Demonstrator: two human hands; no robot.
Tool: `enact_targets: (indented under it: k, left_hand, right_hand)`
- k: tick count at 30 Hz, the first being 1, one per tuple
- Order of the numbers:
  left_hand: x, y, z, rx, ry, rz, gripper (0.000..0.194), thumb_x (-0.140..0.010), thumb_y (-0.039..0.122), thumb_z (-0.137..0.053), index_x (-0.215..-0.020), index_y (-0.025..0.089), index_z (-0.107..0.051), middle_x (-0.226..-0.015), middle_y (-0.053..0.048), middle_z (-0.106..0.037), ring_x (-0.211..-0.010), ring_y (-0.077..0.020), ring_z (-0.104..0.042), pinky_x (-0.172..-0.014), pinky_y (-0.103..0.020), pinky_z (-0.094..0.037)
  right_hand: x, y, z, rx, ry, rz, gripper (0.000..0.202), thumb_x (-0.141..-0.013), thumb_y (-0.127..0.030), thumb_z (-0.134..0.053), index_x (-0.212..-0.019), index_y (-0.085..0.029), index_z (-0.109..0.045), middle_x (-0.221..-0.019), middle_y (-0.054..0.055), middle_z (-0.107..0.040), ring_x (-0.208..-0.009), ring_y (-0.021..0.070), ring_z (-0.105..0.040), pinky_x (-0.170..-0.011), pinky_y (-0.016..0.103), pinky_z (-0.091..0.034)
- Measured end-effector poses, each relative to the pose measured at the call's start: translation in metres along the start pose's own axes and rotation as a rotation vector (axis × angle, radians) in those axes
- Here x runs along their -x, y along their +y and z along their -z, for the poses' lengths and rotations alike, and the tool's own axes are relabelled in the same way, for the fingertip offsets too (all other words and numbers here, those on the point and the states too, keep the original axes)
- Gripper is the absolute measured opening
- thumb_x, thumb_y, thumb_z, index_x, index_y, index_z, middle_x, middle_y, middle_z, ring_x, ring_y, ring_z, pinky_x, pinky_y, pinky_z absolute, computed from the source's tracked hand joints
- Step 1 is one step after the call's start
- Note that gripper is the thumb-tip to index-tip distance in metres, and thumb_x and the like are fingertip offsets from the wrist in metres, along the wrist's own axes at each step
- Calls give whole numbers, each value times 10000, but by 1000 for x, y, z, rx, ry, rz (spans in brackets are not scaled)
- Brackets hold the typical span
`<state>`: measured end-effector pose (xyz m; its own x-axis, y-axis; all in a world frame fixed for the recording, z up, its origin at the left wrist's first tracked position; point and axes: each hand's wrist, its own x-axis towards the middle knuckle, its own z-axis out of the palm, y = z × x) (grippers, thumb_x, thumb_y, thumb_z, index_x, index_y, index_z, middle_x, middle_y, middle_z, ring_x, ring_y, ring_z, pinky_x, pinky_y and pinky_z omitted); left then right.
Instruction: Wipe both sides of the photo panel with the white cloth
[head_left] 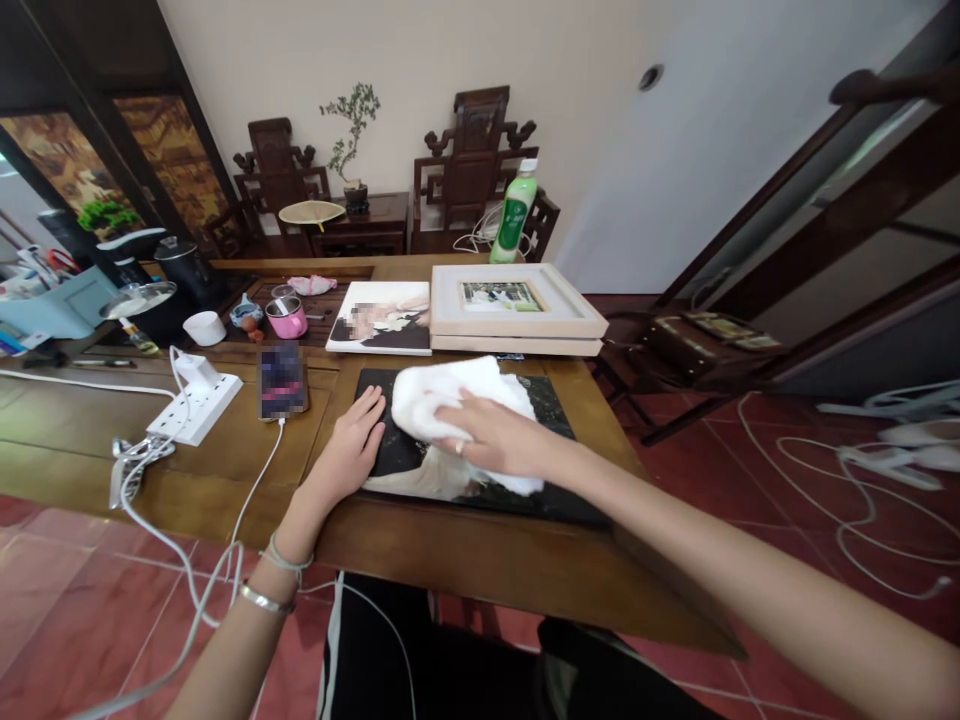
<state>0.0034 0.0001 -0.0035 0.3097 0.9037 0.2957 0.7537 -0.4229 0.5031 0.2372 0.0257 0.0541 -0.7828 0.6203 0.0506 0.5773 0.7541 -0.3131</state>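
Note:
A dark, glossy picture panel lies flat near the front edge of the wooden table. On top of it a bunched white cloth covers much of its upper middle. My right hand presses on the cloth, its fingers curled into the folds. At the panel's left edge my left hand lies flat with fingers stretched out, holding nothing. Just behind the panel are a white-edged photo print and light wooden picture frames, stacked.
A phone on a cable and a white power strip lie to the left. Farther back stand a pink cup, a white bowl and a green bottle. Loose cables hang over the table's front edge.

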Motion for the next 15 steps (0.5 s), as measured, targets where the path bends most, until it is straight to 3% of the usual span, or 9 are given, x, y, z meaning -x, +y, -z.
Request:
enact_targets:
  k: [3,7,11,15]
  left_hand:
    - [0,2,1,36,5,17,448,-952,273,-353,-1364,127,-452,-1481,-142,-385,-1401,-240,-301,-1146,-471,-270]
    - [2,11,7,156,96,40,497,-974,344,-309,-1425,142,-361,-1502,-110,-359,-1406,-204,-292,-1167,-399,-235]
    - [4,15,13,296,254,51,541,-985,423,-236,-1422,134,-369,-1490,-98,-386,-1391,-206,-325,-1164,-367,-245]
    - [6,12,12,284,226,22,559,-986,438,-189,-1421,142,-376,-1486,-96,-393,-1392,-193,-325,-1164,-376,-235]
  right_hand:
    - [-28,12,-5,60,73,-61,285,-907,-212,-390,-1083,-131,-598,-1156,155,-634,-1100,310,-554,-991,512,-346]
    - [-42,-4,-13,80,80,-50,340,-859,-182,-426,-1160,-126,-574,-1311,198,-546,-1350,357,-302,-1029,640,-223]
    - [-24,-37,-19,38,9,201,333,-788,-134,-489,-1088,-166,-630,-1390,144,-498,-1402,322,-213,-1076,637,-150]
    - [15,-56,-18,-112,-106,381,361,-709,-116,-526,-1036,-209,-647,-1403,80,-497,-1400,286,-237,-1107,618,-100]
